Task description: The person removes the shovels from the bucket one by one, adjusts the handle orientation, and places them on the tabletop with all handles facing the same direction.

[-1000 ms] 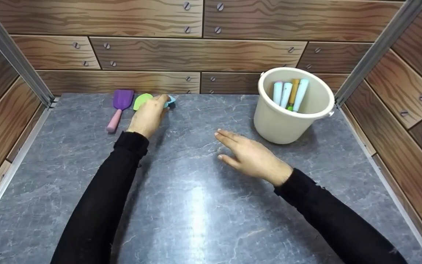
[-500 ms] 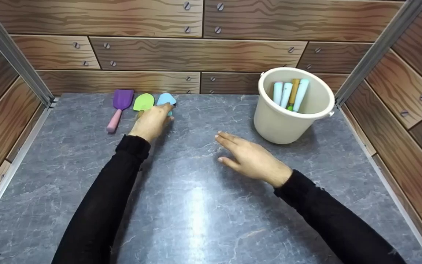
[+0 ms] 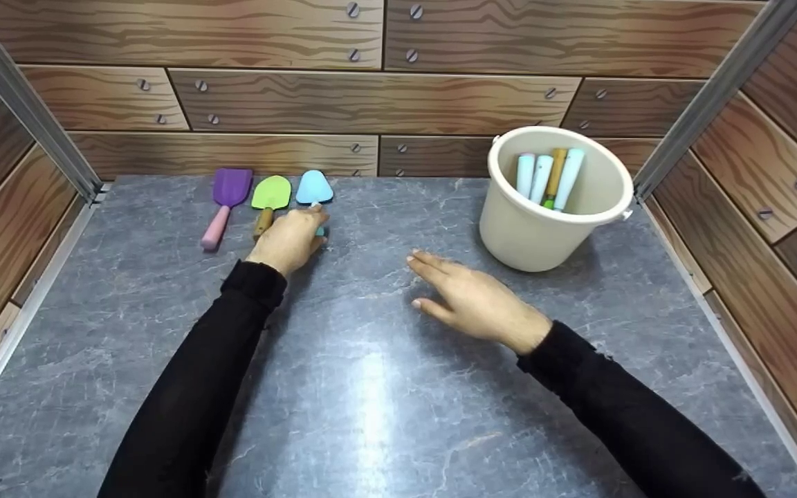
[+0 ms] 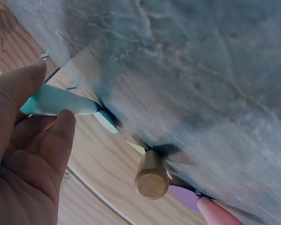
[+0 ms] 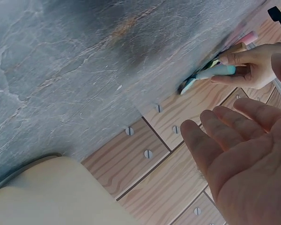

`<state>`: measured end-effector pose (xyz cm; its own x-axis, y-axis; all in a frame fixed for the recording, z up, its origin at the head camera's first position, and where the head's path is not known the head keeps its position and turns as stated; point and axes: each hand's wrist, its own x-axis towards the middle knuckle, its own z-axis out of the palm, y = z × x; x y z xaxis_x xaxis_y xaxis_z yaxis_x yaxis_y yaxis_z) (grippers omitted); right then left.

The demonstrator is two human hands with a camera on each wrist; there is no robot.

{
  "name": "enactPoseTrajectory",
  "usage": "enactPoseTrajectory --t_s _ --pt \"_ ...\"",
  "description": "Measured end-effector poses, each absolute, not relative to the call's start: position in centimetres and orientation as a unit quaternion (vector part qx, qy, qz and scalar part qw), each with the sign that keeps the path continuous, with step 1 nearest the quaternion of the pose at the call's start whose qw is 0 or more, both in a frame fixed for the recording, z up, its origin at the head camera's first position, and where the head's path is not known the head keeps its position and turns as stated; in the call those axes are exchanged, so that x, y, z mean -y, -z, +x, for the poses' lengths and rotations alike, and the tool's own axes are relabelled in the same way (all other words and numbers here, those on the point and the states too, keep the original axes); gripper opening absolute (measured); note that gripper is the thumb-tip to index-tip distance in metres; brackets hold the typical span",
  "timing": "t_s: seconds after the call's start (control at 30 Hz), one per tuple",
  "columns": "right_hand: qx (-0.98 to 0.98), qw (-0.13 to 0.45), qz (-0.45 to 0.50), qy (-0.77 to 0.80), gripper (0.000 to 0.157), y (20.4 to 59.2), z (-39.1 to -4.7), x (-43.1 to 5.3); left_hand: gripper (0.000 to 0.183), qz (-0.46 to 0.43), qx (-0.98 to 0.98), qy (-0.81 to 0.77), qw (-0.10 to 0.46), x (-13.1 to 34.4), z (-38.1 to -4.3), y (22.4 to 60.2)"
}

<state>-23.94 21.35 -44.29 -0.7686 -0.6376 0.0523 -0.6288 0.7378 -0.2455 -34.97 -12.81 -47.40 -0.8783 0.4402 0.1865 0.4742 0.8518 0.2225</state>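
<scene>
A spatula with a light blue blade [image 3: 314, 187] lies at the back left of the table, its turquoise handle mostly under my left hand [image 3: 289, 238]. In the left wrist view, thumb and fingers pinch that handle [image 4: 68, 101] from both sides. Just to its left lies a spatula with a green blade [image 3: 272, 192] and a brown handle, then a purple spatula [image 3: 231, 187] with a pink handle. My right hand [image 3: 478, 297] hovers or rests over the middle right of the table, fingers straight, holding nothing; the right wrist view shows its palm [image 5: 253, 173].
A cream bucket [image 3: 533, 235] stands at the back right, beyond my right hand. Several handles [image 3: 540, 178], light blue and brown, stick up inside it. Wood-patterned walls [image 3: 371, 104] close off the back and both sides of the grey marbled table [image 3: 371, 415].
My left hand has drawn back towards me from the blue blade to its handle, uncovering the blue and green blades. The blue spatula now lies flatter. My right hand has hardly moved.
</scene>
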Motion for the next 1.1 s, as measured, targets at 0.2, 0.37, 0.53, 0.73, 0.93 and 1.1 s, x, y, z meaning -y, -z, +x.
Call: enactPoseTrajectory --t_s 0.2,0.37,0.53,0.73,0.93,1.1 --pt "-0.932 0.018 -0.341 0.118 0.074 44.1 -23.9 -21.4 0.02 -0.258 0.956 0.121 0.073 13.5 -36.1 49.5" --pt "-0.933 0.016 -0.339 0.115 0.074 43.6 -24.0 -21.5 0.016 -0.259 0.955 0.128 0.072 14.1 -38.2 52.0" --pt "-0.933 0.0 -0.341 0.115 0.074 42.4 -24.2 -21.7 0.031 -0.232 0.962 0.135 0.051 12.6 -34.4 47.2" --pt "-0.934 -0.022 -0.339 0.112 0.074 40.8 -24.6 -21.9 0.059 -0.202 0.966 0.157 0.041 11.7 -33.9 46.2" --pt "-0.938 -0.027 -0.327 0.111 0.075 39.1 -24.9 -22.2 0.063 -0.191 0.963 0.179 0.06 10.9 -33.2 45.4" --pt "-0.941 -0.033 -0.318 0.111 0.075 37.8 -25.4 -22.6 0.066 -0.186 0.959 0.198 0.077 10.3 -32.6 45.0"
